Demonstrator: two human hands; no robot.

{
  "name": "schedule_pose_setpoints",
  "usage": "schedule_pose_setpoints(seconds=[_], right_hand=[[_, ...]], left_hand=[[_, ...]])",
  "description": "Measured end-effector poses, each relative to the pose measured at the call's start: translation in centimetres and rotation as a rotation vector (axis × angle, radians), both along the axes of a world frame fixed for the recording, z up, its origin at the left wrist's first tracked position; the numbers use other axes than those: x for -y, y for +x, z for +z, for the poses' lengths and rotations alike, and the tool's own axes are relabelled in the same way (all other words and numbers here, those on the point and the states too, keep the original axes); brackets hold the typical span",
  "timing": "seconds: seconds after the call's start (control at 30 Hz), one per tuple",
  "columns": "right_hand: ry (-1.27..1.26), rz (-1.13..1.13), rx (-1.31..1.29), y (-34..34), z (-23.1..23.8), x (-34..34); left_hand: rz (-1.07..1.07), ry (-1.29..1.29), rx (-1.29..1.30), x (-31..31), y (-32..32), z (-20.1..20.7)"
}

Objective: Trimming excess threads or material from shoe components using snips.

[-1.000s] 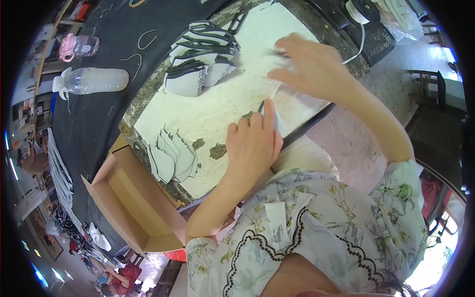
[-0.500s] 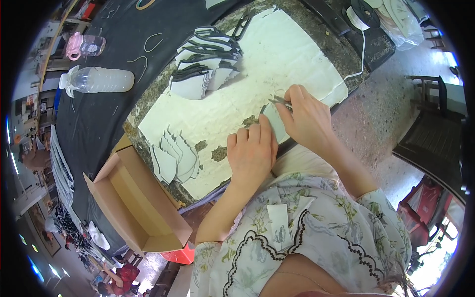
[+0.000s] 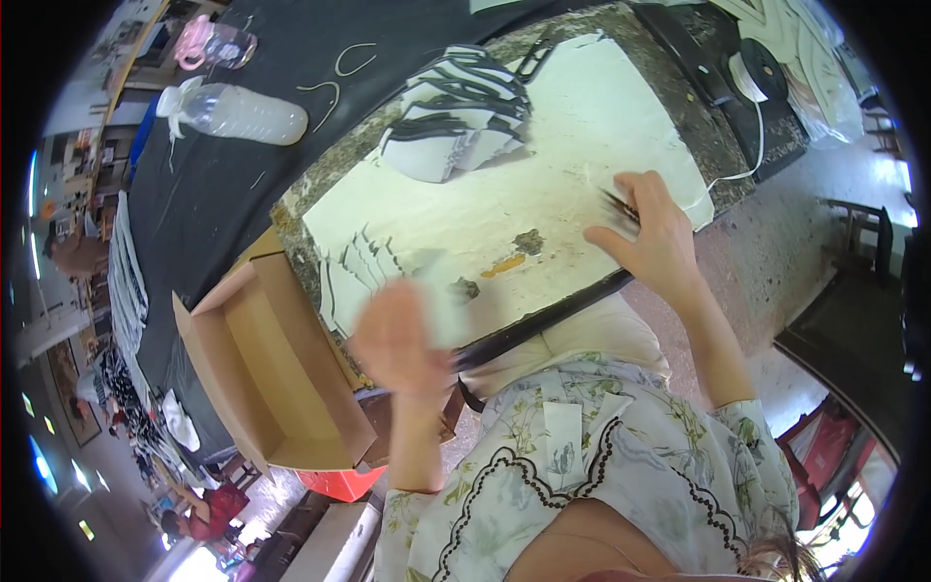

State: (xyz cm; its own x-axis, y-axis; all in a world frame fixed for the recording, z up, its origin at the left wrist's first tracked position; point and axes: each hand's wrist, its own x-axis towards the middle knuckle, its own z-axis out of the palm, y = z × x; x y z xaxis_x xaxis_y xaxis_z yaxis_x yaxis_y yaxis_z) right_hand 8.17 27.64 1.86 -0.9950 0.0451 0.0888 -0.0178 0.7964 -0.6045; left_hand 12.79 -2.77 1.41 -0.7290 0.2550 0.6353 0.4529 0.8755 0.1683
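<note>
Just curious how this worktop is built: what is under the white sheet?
A mottled grey-brown slab borders the white sheet and seems to show through torn patches; whatever else lies beneath is covered.

Two hands (image 3: 393, 335) (image 3: 661, 238); two piles of pale pieces (image 3: 456, 126) (image 3: 361, 267); two bottles (image 3: 242, 113) (image 3: 231, 47); one cardboard box (image 3: 310, 364); one spool (image 3: 766, 70)

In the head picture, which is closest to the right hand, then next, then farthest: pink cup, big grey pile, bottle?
Nearest to the right hand:
1. Big grey pile, up and left
2. Bottle, farther left
3. Pink cup, beyond the bottle
</note>
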Motion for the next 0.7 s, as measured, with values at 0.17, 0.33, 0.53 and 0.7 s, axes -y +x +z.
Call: schedule_pose_setpoints(seconds=[0.17,0.33,0.53,0.7], right_hand=[[0.010,0.278,-0.096,-0.3,-2.5,-0.3],[-0.124,0.576,-0.165,-0.2,0.0,4.3],[0.009,0.762,-0.147,1.1,3.9,5.1],[-0.081,0.728,-0.120,0.6,3.4,4.0]], left_hand=[[0.387,-0.332,0.312,5.0,-1.9,3.8],[0.121,0.395,0.443,0.9,-10.4,2.6],[0.109,0.376,0.637,-0.8,-14.8,-0.3],[0.200,0.772,0.922,-2.2,-11.7,1.3]])
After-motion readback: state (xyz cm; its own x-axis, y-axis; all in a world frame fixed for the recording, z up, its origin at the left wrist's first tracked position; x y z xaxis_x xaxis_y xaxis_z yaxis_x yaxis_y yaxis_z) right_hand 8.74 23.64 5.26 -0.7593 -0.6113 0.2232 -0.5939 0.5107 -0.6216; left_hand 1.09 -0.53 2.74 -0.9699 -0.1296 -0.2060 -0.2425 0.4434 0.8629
